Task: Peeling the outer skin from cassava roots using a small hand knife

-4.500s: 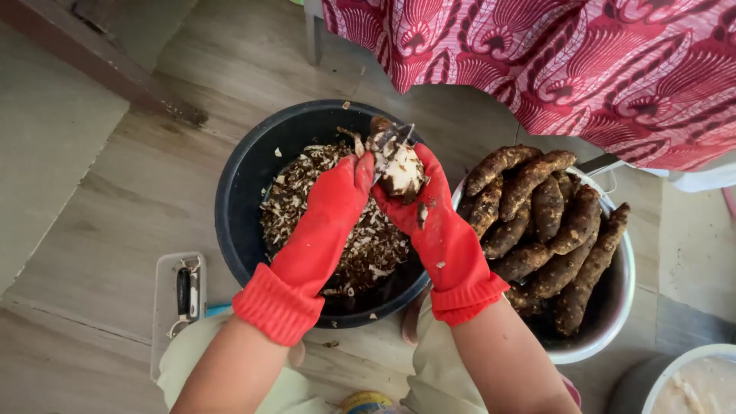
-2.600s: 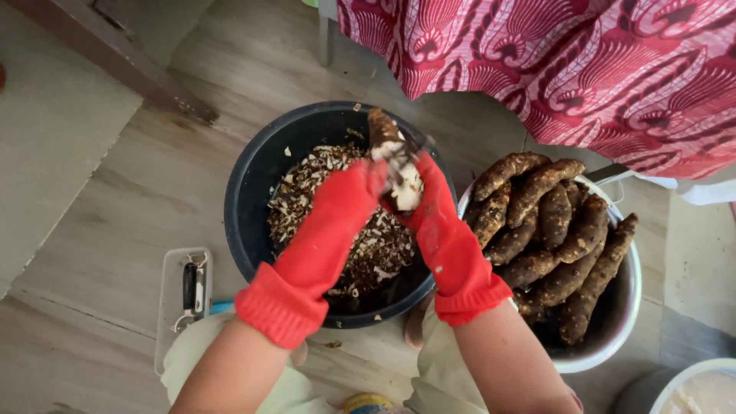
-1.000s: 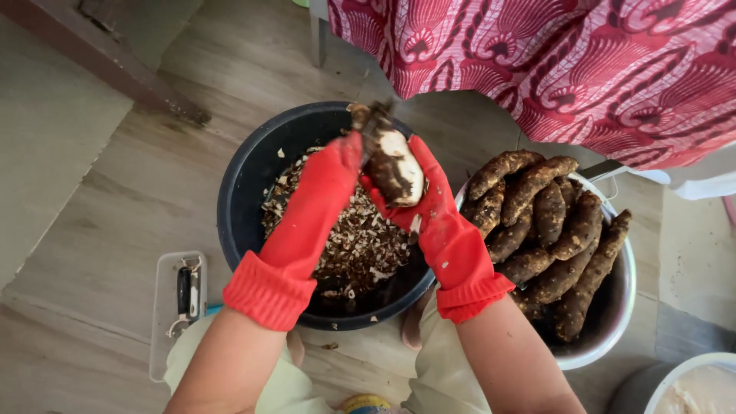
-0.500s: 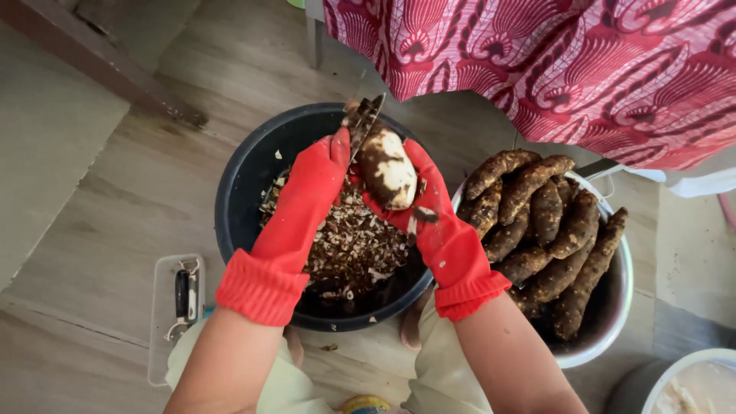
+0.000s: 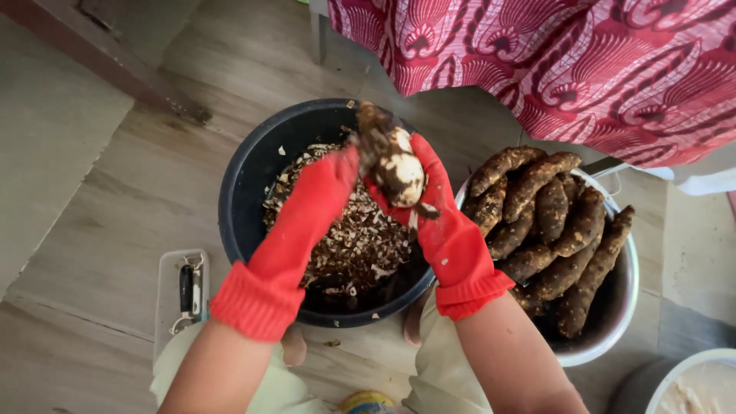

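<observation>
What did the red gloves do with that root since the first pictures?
The right hand kept holding the root, which was turned and shows more white, peeled flesh. The left hand stayed against it. The black bucket of peelings and the bowl of unpeeled roots stayed put.

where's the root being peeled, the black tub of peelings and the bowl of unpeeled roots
half-peeled root [image 5: 399,172], head view, on its pale peeled flesh
black tub [image 5: 247,172], head view, on its bare inner left wall
white bowl [image 5: 630,303], head view, on its right rim
</observation>
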